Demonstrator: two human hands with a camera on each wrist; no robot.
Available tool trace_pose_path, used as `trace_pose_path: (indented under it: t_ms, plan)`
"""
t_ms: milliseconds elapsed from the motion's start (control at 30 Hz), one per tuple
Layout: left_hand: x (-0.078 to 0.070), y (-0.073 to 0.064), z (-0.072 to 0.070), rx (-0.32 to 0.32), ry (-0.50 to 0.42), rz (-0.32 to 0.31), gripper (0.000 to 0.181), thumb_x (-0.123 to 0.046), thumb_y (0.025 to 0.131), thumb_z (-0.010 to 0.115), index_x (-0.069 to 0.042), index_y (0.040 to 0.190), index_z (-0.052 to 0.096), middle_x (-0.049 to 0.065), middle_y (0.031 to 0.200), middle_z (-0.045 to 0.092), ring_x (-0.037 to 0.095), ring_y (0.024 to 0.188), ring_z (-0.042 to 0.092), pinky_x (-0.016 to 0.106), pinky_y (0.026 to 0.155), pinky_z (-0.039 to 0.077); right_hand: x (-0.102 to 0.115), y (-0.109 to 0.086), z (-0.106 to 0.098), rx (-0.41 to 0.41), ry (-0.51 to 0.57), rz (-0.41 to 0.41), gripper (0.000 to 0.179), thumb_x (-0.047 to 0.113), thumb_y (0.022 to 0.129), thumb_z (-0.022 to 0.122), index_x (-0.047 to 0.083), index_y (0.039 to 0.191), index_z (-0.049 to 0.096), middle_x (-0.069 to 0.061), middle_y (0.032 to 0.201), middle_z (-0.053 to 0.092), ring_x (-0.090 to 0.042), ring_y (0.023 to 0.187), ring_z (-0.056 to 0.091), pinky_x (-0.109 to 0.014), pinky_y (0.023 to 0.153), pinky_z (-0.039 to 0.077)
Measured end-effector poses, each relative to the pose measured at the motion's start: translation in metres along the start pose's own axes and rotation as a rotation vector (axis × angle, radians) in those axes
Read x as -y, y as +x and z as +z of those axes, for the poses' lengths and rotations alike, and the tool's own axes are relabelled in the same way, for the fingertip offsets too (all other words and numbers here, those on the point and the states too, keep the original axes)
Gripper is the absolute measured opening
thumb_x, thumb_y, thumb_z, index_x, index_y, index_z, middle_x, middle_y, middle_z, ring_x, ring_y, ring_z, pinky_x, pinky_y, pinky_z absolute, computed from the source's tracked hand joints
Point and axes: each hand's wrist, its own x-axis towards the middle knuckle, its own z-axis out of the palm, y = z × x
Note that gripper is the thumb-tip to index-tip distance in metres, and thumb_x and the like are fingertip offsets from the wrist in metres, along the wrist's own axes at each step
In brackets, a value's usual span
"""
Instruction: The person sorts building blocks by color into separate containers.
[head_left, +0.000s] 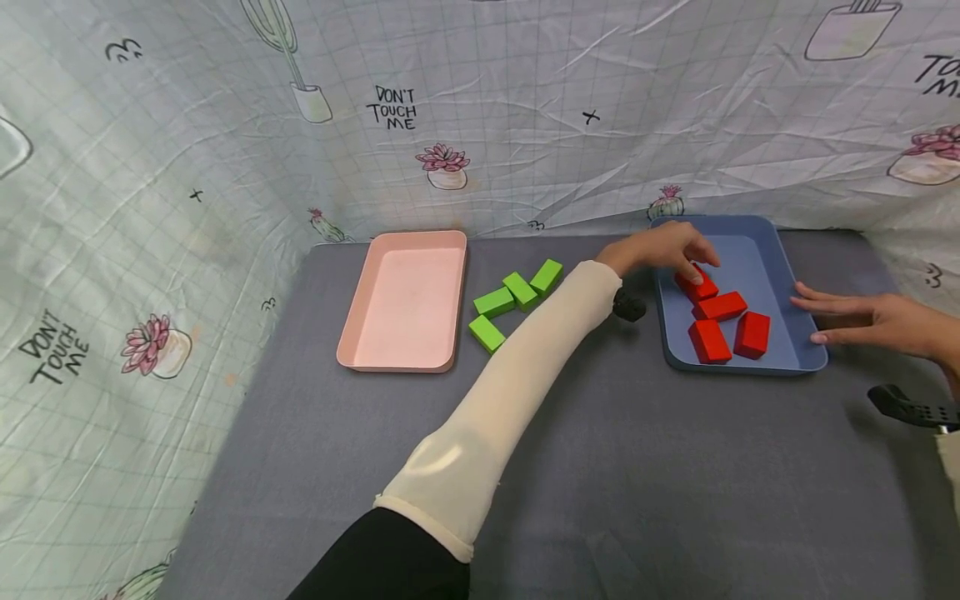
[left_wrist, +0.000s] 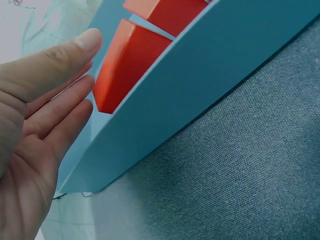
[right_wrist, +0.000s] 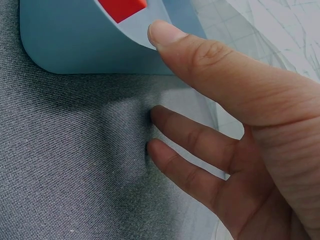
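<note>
I had the left hand, fingers loosely parted, at the far red block in the blue tray; right hand spread at its rim. A hasty pinch could've shoved the neighbouring block.

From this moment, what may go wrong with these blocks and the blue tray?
The left hand is at closely set red blocks, so it might nudge a neighbour. The right hand is at the rim of the blue tray; a push there might slide it. In the head view, the cream left sleeve passes beside the green blocks and could brush them.
</note>
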Motion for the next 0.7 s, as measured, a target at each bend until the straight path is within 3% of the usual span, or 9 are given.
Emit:
trace_pose_path:
  t_ms: [267, 467, 700]
  plan:
    - [-0.007, -0.025, 0.000, -0.099, 0.017, 0.090, 0.041, -0.015, 0.095, 0.073, -0.003, 0.134, 0.066, 0.009, 0.136, 0.065, 0.014, 0.128, 0.059, 0.009, 0.099, 0.043, 0.006, 0.000, -0.003, 0.012, -0.001, 0.021, 0.074, 0.022, 0.096, 0.072, -0.001, 0.155, 0.034, -0.027, 0.165, 0.005, -0.060, 0.146, 0.008, -0.080, 0.108, 0.013]
    - [-0.006, -0.044, 0.005, -0.126, -0.042, 0.123, 0.039, -0.014, 0.097, 0.071, -0.001, 0.133, 0.065, 0.011, 0.135, 0.066, 0.013, 0.125, 0.060, 0.011, 0.099, 0.044, 0.007, 0.000, -0.002, 0.014, 0.006, -0.001, 0.072, 0.017, 0.096, 0.071, -0.005, 0.154, 0.033, -0.033, 0.163, 0.008, -0.063, 0.144, 0.009, -0.080, 0.108, 0.010]
    - [-0.007, -0.065, 0.011, -0.161, -0.034, 0.127, 0.038, -0.015, 0.096, 0.072, -0.001, 0.131, 0.065, 0.010, 0.133, 0.066, 0.014, 0.125, 0.061, 0.010, 0.101, 0.043, 0.003, -0.001, -0.002, -0.001, 0.010, 0.009, 0.074, 0.020, 0.095, 0.073, -0.002, 0.154, 0.035, -0.030, 0.164, 0.007, -0.061, 0.145, 0.008, -0.080, 0.109, 0.009]
